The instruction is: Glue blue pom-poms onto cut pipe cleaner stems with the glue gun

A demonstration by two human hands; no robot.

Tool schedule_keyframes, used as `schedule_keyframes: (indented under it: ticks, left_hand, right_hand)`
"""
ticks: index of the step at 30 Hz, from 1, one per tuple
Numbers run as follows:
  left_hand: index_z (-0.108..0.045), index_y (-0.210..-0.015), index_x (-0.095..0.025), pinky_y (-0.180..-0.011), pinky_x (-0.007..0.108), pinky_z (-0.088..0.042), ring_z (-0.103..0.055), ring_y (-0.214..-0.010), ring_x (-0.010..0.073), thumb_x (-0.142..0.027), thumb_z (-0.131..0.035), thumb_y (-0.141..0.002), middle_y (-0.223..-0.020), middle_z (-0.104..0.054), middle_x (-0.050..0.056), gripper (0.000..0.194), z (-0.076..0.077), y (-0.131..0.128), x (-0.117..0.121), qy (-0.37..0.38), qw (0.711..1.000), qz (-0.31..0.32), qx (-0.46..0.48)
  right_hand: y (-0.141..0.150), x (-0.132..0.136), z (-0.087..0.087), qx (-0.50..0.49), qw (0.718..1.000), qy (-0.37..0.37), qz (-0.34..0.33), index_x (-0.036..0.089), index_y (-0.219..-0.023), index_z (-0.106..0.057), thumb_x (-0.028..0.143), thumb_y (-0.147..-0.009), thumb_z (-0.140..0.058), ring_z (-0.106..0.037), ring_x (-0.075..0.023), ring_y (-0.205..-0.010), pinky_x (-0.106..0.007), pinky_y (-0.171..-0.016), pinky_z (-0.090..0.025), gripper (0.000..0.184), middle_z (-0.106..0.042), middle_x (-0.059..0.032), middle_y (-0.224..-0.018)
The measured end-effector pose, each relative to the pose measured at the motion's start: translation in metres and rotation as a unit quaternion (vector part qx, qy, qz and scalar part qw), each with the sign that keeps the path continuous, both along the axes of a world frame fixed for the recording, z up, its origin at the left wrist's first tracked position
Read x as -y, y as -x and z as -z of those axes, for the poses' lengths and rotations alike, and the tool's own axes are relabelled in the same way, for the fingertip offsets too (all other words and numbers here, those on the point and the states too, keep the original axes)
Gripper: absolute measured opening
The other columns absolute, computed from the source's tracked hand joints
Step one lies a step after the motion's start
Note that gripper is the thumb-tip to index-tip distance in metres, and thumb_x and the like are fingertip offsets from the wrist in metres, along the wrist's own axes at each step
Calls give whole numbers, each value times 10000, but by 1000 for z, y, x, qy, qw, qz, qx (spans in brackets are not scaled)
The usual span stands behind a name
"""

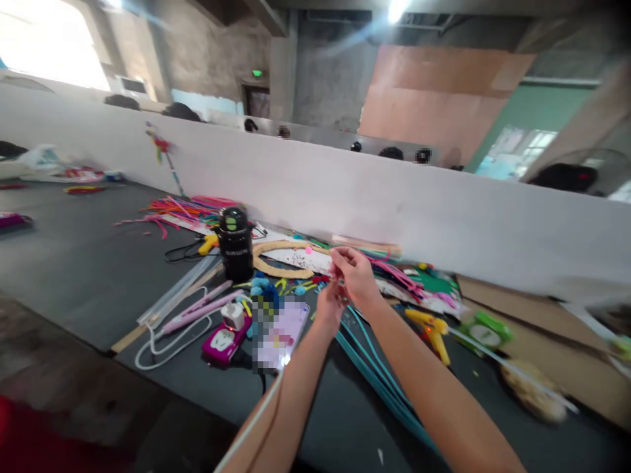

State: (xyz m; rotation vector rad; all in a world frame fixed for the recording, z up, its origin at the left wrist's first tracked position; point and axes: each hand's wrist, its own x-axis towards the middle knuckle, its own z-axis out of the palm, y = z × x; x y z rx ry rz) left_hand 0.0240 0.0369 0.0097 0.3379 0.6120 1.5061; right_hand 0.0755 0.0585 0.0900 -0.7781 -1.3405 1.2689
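Observation:
My left hand (329, 305) and my right hand (359, 274) are close together above the middle of the table, the right a little higher. Both have their fingers pinched; what they hold is too small and blurred to make out. Teal pipe cleaners (379, 378) run from beneath the hands toward the table's near side. Just beyond the hands is a tan C-shaped ring (263, 266) over a white sheet. Left of my left hand lies a phone (290, 328) with a lit lilac screen, blue fuzzy pieces (266, 292) near its top.
A black bottle (235, 246) stands left of the ring. Nearer lie a pink hair straightener (197, 314) and a purple power strip (227, 345). A yellow glue gun (431, 328) and green clock-like object (488, 332) are on the right. A white partition (305, 177) backs the table.

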Motion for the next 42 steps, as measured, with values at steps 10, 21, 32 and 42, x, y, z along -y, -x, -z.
schedule_keyframes:
  ticks: [10, 21, 32, 42]
  left_hand:
    - [-741, -709, -154, -607, 246, -410, -587, -630, 143, -184, -783, -569, -700, -699, 28, 149, 0, 0, 9, -147, 930, 87, -325]
    - [-699, -838, -153, -549, 210, -429, -585, -594, 104, -339, -701, -640, -755, -678, 34, 273, 4, 14, 2, -131, 942, 32, -308]
    - [-638, -740, -159, -439, 192, -309, -475, -468, 79, -277, -650, -676, -580, -563, -27, 135, 5, 9, 0, -110, 912, -66, -389]
    - [-693, -740, -132, -447, 233, -418, -583, -511, 147, -375, -792, -668, -655, -683, 74, 271, 22, -9, 10, -130, 851, 128, -492]
  right_hand:
    - [-189, 115, 52, 530, 846, -51, -23, 180, -930, -692, 462, -859, -593, -644, -192, -785, -284, -688, -458, 308, -721, -69, -899]
    - [-146, 102, 79, 643, 761, 23, -82, 157, -669, -668, 251, -642, -694, -615, -189, -625, -256, -538, -378, 101, -688, -69, -678]
    - [-164, 101, 97, 407, 907, 63, -92, 174, -759, -616, 459, -794, -638, -600, -133, -574, -236, -527, -484, 288, -626, -7, -627]
    - [-169, 96, 105, 308, 944, 71, -96, 157, -779, -610, 494, -749, -714, -542, -100, -549, -199, -474, -396, 355, -596, 22, -626]
